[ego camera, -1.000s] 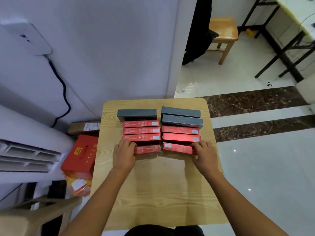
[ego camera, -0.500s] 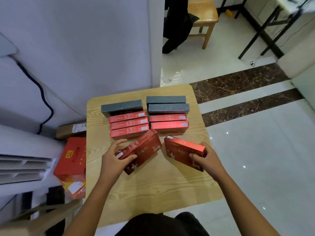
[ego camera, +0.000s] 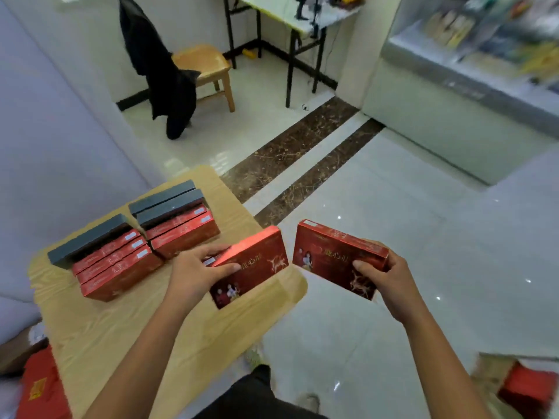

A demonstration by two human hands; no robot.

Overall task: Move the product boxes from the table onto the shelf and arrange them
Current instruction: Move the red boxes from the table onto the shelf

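My left hand (ego camera: 198,272) grips a flat red product box (ego camera: 257,261) held over the right edge of the small wooden table (ego camera: 127,337). My right hand (ego camera: 384,278) grips a second red box (ego camera: 329,260), out past the table edge above the floor. On the table stand two rows of boxes: several red boxes (ego camera: 118,264) on the left with a grey box (ego camera: 87,240) behind them, and two red boxes (ego camera: 184,232) on the right with two grey boxes (ego camera: 166,201) behind. A blurred shelf (ego camera: 484,62) with goods stands at the upper right.
A wooden stool (ego camera: 205,66) with a dark jacket (ego camera: 160,65) stands at the back, beside a black-legged table (ego camera: 290,28). Red cartons (ego camera: 39,388) lie on the floor at lower left. A cardboard box (ego camera: 526,388) with red contents sits at lower right. White tiled floor spreads to the right.
Both hands lifted a red box each off the front of the rows and carried them to the right, off the table. The view swung right, bringing the shelf into sight.
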